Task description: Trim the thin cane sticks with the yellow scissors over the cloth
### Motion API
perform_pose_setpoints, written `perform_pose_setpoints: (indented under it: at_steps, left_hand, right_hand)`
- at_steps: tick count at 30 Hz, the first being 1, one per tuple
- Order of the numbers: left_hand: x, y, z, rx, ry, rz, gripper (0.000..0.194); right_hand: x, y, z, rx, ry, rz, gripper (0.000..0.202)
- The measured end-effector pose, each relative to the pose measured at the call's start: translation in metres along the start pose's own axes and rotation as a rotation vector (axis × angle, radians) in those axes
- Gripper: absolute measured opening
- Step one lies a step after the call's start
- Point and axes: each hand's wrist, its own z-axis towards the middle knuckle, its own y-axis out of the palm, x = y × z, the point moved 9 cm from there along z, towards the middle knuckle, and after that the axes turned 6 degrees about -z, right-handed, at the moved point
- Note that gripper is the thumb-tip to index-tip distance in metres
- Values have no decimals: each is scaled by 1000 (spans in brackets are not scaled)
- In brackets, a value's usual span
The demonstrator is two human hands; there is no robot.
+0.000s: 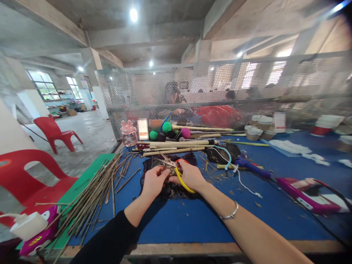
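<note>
My right hand is closed around yellow-handled scissors, whose metal blades are apart and point up and left. Beside it, my left hand has its fingers pinched together; what they hold, if anything, is too small to make out. Both hands are over a dark cloth with small brown plant bits on it. To the left lies a heap of thin dry sticks.
Thicker pale sticks and green, black and pink balls lie behind the hands. A pink bottle stands at the back left. Purple power strips lie at both sides. A perforated metal screen stands behind, with people beyond.
</note>
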Motion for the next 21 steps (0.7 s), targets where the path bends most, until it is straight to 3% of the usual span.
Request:
perform_pose_setpoints:
  at_steps: [6,12,21]
  left_hand:
    - [6,4,-2,-33,87,35,35]
    - [14,1,-5,22,163,123,35]
    - [27,-5,-8,80,218,200,25]
  right_hand:
    - [-11,-2,0,34,-91,-7,51]
    - [-14,-4,0,50,-60,-90,53]
    - [-10,12,-1,-7,27,40,51]
